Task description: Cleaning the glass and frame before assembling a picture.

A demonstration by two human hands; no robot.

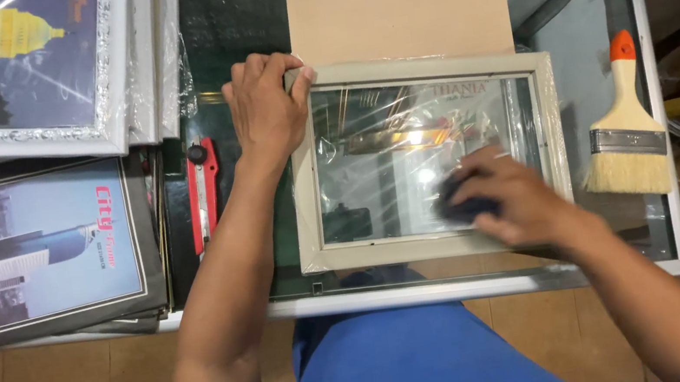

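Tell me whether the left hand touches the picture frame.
Touching: the head view shows the left hand gripping the picture frame at its top-left corner.

The person wears a bright blue shirt with short sleeves. Both arms are bare. The left hand (264, 109) and right hand (509, 195) wear no gloves.

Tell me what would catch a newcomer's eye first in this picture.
Probably the pale picture frame with shiny glass in the middle of the glass table: the left hand grips its top left corner, while the right hand presses a dark cloth on the glass. Next come the orange-tipped paintbrush lying to the right and the stacked city pictures on the left.
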